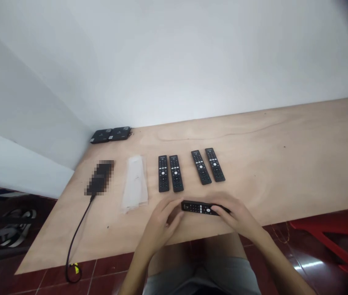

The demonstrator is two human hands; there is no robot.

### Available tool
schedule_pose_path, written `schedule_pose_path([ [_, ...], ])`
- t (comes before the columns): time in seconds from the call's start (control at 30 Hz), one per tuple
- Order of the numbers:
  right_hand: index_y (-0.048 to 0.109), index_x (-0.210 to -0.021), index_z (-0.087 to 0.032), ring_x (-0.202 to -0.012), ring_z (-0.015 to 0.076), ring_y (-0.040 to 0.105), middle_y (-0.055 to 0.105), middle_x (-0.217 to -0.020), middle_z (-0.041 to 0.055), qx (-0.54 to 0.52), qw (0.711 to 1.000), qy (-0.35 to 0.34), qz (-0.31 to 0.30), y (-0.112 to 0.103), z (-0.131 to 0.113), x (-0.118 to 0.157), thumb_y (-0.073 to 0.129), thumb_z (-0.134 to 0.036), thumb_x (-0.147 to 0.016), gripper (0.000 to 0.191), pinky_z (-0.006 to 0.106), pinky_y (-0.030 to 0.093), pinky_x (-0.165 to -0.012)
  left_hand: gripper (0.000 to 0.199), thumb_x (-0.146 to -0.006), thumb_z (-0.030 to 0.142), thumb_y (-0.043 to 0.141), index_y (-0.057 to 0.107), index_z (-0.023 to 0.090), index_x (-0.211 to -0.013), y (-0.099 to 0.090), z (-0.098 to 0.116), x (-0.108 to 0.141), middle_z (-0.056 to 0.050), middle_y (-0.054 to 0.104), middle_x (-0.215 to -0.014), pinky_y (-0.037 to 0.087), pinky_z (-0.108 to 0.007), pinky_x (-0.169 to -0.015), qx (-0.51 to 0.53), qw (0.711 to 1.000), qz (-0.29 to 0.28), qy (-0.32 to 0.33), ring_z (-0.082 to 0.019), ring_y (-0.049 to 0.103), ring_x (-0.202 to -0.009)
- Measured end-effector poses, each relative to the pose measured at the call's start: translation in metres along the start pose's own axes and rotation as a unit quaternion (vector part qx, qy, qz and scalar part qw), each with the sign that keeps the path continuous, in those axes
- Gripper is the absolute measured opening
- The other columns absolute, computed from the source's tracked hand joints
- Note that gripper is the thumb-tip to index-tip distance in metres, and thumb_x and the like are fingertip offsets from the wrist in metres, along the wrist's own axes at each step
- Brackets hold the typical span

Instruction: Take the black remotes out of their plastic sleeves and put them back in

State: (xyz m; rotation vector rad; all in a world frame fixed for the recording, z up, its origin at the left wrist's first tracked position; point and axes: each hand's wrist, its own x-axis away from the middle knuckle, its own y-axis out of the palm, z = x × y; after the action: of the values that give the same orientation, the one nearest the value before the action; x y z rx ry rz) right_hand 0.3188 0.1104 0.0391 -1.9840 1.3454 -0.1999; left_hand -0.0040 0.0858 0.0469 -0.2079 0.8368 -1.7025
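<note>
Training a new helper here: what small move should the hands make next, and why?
Probably set the black remote control down flat in line with the others: the left hand and right hand both hold it, just in front of four matching remotes lying face up in pairs on the plywood table.

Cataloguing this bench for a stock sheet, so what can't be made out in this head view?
Black rectangular device on the plywood table: pixelated by a blur patch, head view.
Black remote control between the left hand and right hand: right hand covers one end, head view.
Four black remote controls in a row: button labels too small, head view.
Two flat black boxes in the far corner: markings too small, head view.
</note>
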Motion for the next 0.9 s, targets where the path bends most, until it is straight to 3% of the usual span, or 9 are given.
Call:
schedule_pose_path([
  [0.23, 0.068, -0.153, -0.034, -0.145, 0.0347, 0.067, 0.072, -0.154, 0.0079, -0.028, 0.996, 0.069, 0.047, -0.008, -0.005, 0.008, 0.053, -0.037, -0.117, 0.039, 0.059, 0.055, -0.124, 0.039, -0.111, 0.026, 0.063, 0.068, 0.032, -0.149, 0.000, 0.000, 0.002, -0.010, 0.074, -0.142, 0.062, -0.047, -0.112, -0.013, 1.000, 0.002, -0.013, -0.029, 0.072, -0.130],
  [0.37, 0.052, -0.168, -0.034, -0.152, 0.0354, 0.060, 0.061, -0.163, 0.0129, -0.030, 0.996, 0.080, 0.020, -0.010, -0.008, 0.025, 0.057, -0.036, -0.115, 0.054, 0.058, 0.053, -0.127, 0.037, -0.113, 0.026, 0.060, 0.066, 0.030, -0.149, 0.001, -0.001, 0.002, -0.010, 0.073, -0.142, 0.062, -0.046, -0.112, -0.021, 1.000, -0.008, -0.012, -0.027, 0.072, -0.129],
  [0.53, 0.067, -0.154, -0.035, -0.149, 0.0320, 0.062, 0.062, -0.158, 0.0117, -0.007, 0.996, 0.091, 0.002, -0.013, -0.003, 0.038, 0.057, -0.033, -0.114, 0.042, 0.049, 0.059, -0.122, 0.036, -0.112, 0.026, 0.061, 0.067, 0.030, -0.147, 0.001, -0.001, 0.001, -0.010, 0.074, -0.140, 0.063, -0.047, -0.110, -0.029, 1.000, -0.003, -0.007, -0.028, 0.072, -0.130],
  [0.7, 0.068, -0.153, -0.033, -0.134, 0.0311, 0.073, 0.069, -0.152, 0.0114, 0.024, 0.998, 0.055, -0.013, -0.009, -0.009, 0.027, 0.070, -0.038, -0.110, 0.044, 0.043, 0.066, -0.111, 0.033, -0.112, 0.026, 0.061, 0.070, 0.029, -0.144, 0.001, 0.000, 0.000, -0.011, 0.075, -0.137, 0.064, -0.048, -0.109, -0.028, 1.000, 0.004, 0.000, -0.029, 0.073, -0.127],
  [0.9, 0.069, -0.150, -0.029, -0.126, 0.0360, 0.077, 0.076, -0.144, 0.0139, 0.119, 0.992, 0.026, 0.038, 0.019, -0.008, 0.007, 0.076, -0.045, -0.106, 0.048, 0.052, 0.068, -0.105, 0.030, -0.112, 0.024, 0.062, 0.071, 0.028, -0.140, 0.001, 0.001, -0.001, -0.010, 0.075, -0.134, 0.064, -0.045, -0.107, -0.023, 1.000, 0.003, 0.003, -0.027, 0.073, -0.124],
])
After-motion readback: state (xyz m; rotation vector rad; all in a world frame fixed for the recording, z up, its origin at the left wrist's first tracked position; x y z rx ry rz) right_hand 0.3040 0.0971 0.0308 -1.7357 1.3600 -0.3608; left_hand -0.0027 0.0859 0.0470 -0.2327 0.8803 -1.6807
